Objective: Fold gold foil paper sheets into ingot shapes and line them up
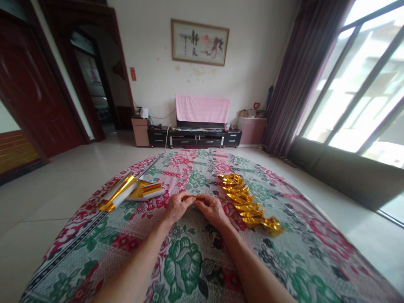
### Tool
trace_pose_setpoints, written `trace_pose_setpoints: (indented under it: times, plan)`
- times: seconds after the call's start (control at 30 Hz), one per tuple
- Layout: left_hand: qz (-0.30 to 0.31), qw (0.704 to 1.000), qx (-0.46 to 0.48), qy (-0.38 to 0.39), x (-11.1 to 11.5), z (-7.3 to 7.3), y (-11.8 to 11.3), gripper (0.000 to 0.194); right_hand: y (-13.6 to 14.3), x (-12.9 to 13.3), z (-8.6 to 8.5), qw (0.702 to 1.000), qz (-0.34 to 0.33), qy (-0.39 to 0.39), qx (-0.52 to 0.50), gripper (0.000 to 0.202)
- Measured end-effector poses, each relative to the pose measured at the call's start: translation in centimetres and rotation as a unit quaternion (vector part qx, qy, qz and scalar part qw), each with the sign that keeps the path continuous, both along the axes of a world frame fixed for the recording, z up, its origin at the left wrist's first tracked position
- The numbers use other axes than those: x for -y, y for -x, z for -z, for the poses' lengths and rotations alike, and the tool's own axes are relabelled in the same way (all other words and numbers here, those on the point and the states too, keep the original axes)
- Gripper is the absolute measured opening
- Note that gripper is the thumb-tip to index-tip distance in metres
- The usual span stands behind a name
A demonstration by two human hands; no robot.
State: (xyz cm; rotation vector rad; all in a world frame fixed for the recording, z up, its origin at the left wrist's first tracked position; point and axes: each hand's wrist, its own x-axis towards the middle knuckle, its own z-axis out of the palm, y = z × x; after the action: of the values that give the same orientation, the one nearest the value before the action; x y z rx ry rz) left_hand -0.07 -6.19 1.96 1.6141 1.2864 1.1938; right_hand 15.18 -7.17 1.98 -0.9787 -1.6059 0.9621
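Observation:
My left hand (178, 207) and my right hand (211, 208) meet over the middle of the cloth-covered table. Thumbs and fingers of both pinch a small piece of gold foil paper (190, 197), mostly hidden by the fingers. To the right of my right hand lies a row of several folded gold foil pieces (240, 198), pointed at the ends and overlapping one another. Left of my left hand are curled sheets of gold foil paper with white backs (151, 190), one of them a rolled sheet (118, 191) lying at a slant.
A flowered red, green and grey cloth (183, 269) covers the rounded table. Beyond it, a low black TV cabinet (197, 138) stands against the wall, with a pink cloth (203, 108) draped over the object on top. Tall windows (356, 84) and a purple curtain (303, 63) line the right side.

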Motion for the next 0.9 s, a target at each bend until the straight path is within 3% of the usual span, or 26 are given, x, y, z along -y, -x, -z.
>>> trace_pose_setpoints:
  times: [0.2, 0.5, 0.9]
  plan:
    - [0.011, 1.0, -0.001, -0.007, -0.3, 0.4, 0.2, 0.028, 0.0, 0.2, -0.4, 1.0, 0.012, -0.012, 0.011, 0.019]
    - [0.008, 1.0, -0.022, -0.02, -0.4, 0.5, 0.3, 0.028, -0.1, -0.3, 0.6, 1.0, 0.005, -0.019, 0.001, 0.019]
    - [0.017, 1.0, -0.009, 0.008, 0.1, -0.2, 0.3, 0.027, -0.1, -0.4, 0.7, 1.0, -0.01, -0.013, -0.009, 0.016]
